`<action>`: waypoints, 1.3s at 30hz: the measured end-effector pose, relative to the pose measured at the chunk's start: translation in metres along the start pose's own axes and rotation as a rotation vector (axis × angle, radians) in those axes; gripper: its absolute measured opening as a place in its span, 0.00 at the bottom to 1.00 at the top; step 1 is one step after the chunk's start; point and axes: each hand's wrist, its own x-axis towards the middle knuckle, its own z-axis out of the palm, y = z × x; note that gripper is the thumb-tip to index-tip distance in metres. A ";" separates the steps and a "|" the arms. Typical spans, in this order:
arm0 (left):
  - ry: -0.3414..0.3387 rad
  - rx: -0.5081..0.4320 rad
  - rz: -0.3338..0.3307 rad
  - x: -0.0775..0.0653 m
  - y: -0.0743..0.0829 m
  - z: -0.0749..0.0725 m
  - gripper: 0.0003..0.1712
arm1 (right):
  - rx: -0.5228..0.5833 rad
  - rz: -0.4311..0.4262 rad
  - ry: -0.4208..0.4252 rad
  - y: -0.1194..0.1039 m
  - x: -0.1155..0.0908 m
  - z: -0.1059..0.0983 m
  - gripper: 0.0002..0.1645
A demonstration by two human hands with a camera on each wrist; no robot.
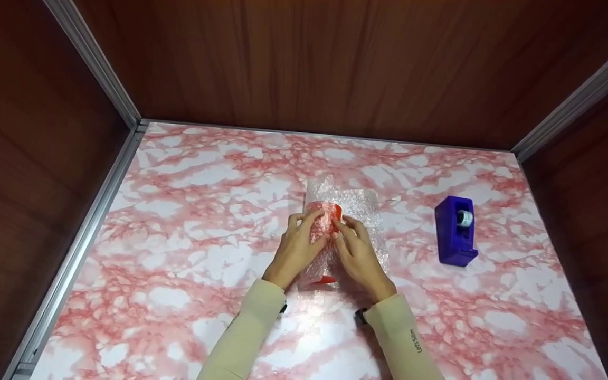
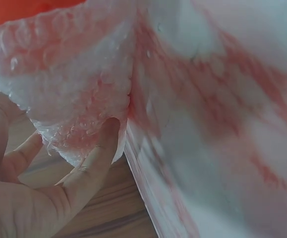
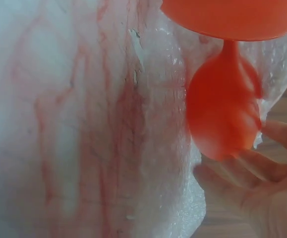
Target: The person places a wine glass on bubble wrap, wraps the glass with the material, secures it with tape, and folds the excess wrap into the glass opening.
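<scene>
An orange plastic goblet (image 3: 222, 109), with bowl, stem and round foot, lies on its side on a sheet of bubble wrap (image 1: 358, 203). One side of the wrap is folded over it, so the orange shows through. My left hand (image 1: 296, 250) holds this folded wrap against the goblet; in the left wrist view a fingertip (image 2: 111, 126) lies on the bubbles. From the other side my right hand (image 1: 359, 256) holds the bowl, its fingers (image 3: 269, 166) on the bare plastic. The rest of the sheet spreads flat to the right.
A purple tape dispenser (image 1: 452, 232) with a roll of tape (image 1: 464, 218) stands to the right of the wrap. The red-and-white marbled table (image 1: 203, 211) is enclosed by brown wood-look panels (image 1: 309, 68) at the back and both sides.
</scene>
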 end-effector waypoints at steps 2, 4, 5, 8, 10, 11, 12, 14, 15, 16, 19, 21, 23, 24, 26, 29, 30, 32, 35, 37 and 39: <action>0.006 0.011 0.008 0.001 0.000 0.001 0.34 | -0.043 -0.041 0.007 -0.001 0.001 -0.001 0.23; 0.013 0.018 0.012 0.001 0.000 0.003 0.34 | -0.073 -0.076 0.005 -0.002 0.002 -0.001 0.23; 0.014 0.019 0.012 0.001 0.000 0.003 0.34 | -0.082 -0.088 0.003 -0.002 0.002 -0.002 0.23; 0.016 0.029 0.019 0.001 0.001 0.003 0.34 | -0.101 -0.100 -0.004 -0.003 0.003 -0.004 0.25; 0.012 0.040 0.023 0.001 0.003 0.003 0.34 | -0.117 -0.095 -0.021 -0.003 0.004 -0.006 0.25; 0.009 0.047 0.027 0.000 0.003 0.003 0.34 | -0.129 -0.090 -0.033 -0.004 0.004 -0.007 0.26; 0.007 0.053 0.031 0.000 0.004 0.002 0.34 | -0.142 -0.086 -0.045 -0.005 0.003 -0.008 0.26; 0.004 0.069 0.035 0.000 0.006 0.002 0.34 | -0.164 -0.078 -0.072 -0.006 0.004 -0.009 0.25; 0.004 0.074 0.038 0.000 0.007 0.002 0.34 | -0.168 -0.073 -0.083 -0.007 0.004 -0.010 0.25; 0.003 0.079 0.041 -0.001 0.008 0.002 0.34 | -0.168 -0.070 -0.087 -0.007 0.004 -0.010 0.25; -0.012 0.070 0.037 -0.001 0.008 0.001 0.34 | -0.141 -0.062 -0.078 -0.006 0.003 -0.009 0.25; -0.026 0.044 0.027 -0.001 0.007 0.001 0.35 | -0.113 -0.063 -0.058 -0.004 0.003 -0.007 0.25; -0.034 0.010 0.013 -0.001 0.005 0.000 0.35 | -0.083 -0.067 -0.035 -0.002 0.002 -0.006 0.24; -0.033 -0.009 0.004 -0.001 0.004 0.000 0.35 | -0.070 -0.068 -0.026 -0.001 0.002 -0.006 0.24; -0.019 -0.040 -0.007 -0.001 0.002 0.000 0.33 | -0.046 -0.071 -0.010 0.002 0.000 -0.005 0.24; 0.005 -0.066 -0.020 0.000 0.000 -0.001 0.30 | -0.013 -0.061 -0.004 0.004 -0.001 -0.005 0.24; 0.007 -0.073 -0.027 0.001 -0.001 -0.001 0.29 | -0.002 -0.051 -0.007 0.005 -0.002 -0.005 0.24; -0.001 -0.083 -0.038 0.001 -0.003 -0.001 0.28 | 0.027 -0.032 -0.012 0.007 -0.003 -0.005 0.25; -0.046 -0.106 -0.070 0.001 -0.005 -0.001 0.29 | 0.082 -0.006 -0.017 0.009 -0.005 -0.005 0.25; -0.074 -0.128 -0.079 0.001 -0.007 -0.002 0.30 | 0.114 0.002 -0.019 0.010 -0.006 -0.005 0.25; -0.091 -0.144 -0.080 0.001 -0.007 -0.001 0.31 | 0.134 0.010 -0.022 0.011 -0.006 -0.005 0.25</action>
